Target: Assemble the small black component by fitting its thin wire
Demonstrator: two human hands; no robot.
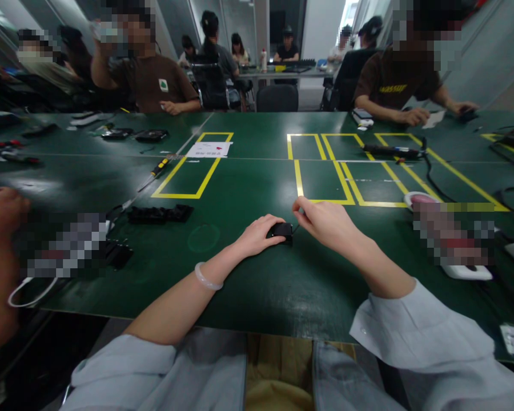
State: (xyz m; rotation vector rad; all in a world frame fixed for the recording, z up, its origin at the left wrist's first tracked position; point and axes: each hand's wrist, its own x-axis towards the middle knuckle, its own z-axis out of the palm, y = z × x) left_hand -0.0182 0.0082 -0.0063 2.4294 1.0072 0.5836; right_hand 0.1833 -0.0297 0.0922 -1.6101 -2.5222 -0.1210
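Observation:
My left hand (259,234) has its thumb and fingers closed around a small black box-shaped part (282,230), holding it at the tabletop. Just to the right, my right hand (323,222) is raised a little with its fingers curled into a pinch. What sits in that pinch, if anything, is too small to make out. A thin dark line runs from the black part toward the right hand; whether it is a wire or a tool tip I cannot tell.
The green table (240,285) carries yellow tape outlines (323,201). A screwdriver (160,166), black parts (160,213) and a paper label (209,149) lie left. To the right are a black corded tool (392,150) and a blurred white-edged item (466,271). Another person's arm (0,268) reaches in from the left.

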